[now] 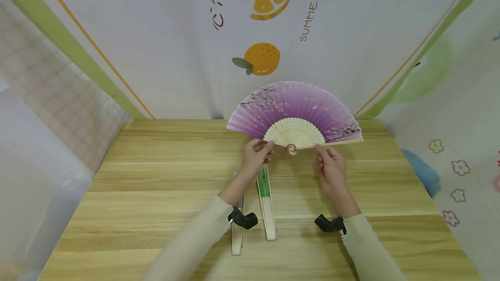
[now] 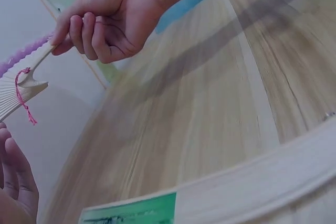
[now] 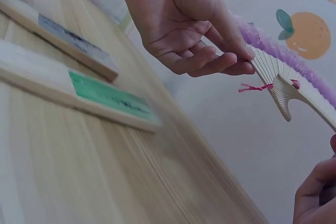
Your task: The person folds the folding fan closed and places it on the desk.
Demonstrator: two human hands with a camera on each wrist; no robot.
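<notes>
A purple folding fan (image 1: 300, 103) with blossom branches is spread wide above the table's far edge, its pale slatted ribs meeting at a pivot with a red tassel (image 2: 21, 95). My left hand (image 1: 255, 157) pinches the ribs at the fan's left side between thumb and fingers. At the other side, my right hand (image 1: 331, 166) pinches the outer rib, its remaining fingers curled in, as the left wrist view also shows. Below the left hand lie two folded fans on the table: a green one (image 1: 264, 183) and a grey one (image 3: 79, 40) partly hidden by the left forearm.
The wooden table (image 1: 156, 194) reaches back to a white curtain (image 1: 175, 55) printed with oranges and lettering. More printed cloth hangs at the left and right sides. A black wrist camera (image 1: 243, 219) is strapped on each forearm.
</notes>
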